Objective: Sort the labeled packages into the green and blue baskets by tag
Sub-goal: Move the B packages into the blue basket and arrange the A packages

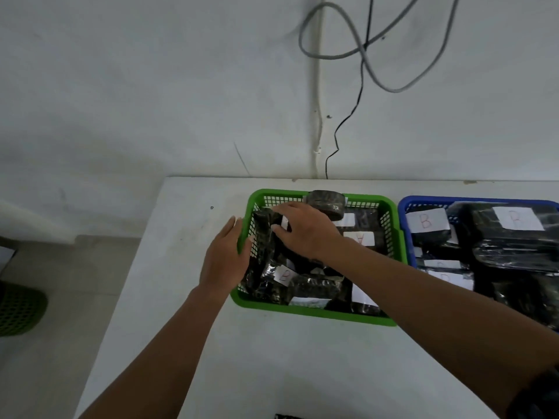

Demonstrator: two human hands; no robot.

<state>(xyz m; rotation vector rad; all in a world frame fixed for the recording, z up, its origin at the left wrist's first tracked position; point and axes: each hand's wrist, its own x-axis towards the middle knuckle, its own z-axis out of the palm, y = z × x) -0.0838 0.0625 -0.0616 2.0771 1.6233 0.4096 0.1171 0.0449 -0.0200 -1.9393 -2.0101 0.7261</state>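
Note:
A green basket (314,313) stands on the white table, filled with several black wrapped packages bearing white tags. My right hand (305,229) reaches into it and rests on a long black package (266,252) at the basket's left side, fingers bent on it near its tag. My left hand (225,258) lies flat against the outside of the basket's left wall, fingers apart, holding nothing. One package inside shows a tag marked B (283,275). To the right, a blue basket (406,207) holds several black packages with B tags (426,221).
The white table (272,367) ends at the wall behind the baskets. Grey and black cables (363,55) hang on the wall. A round black package (326,204) sits on the green basket's far rim. Another green basket (18,309) stands on the floor at left.

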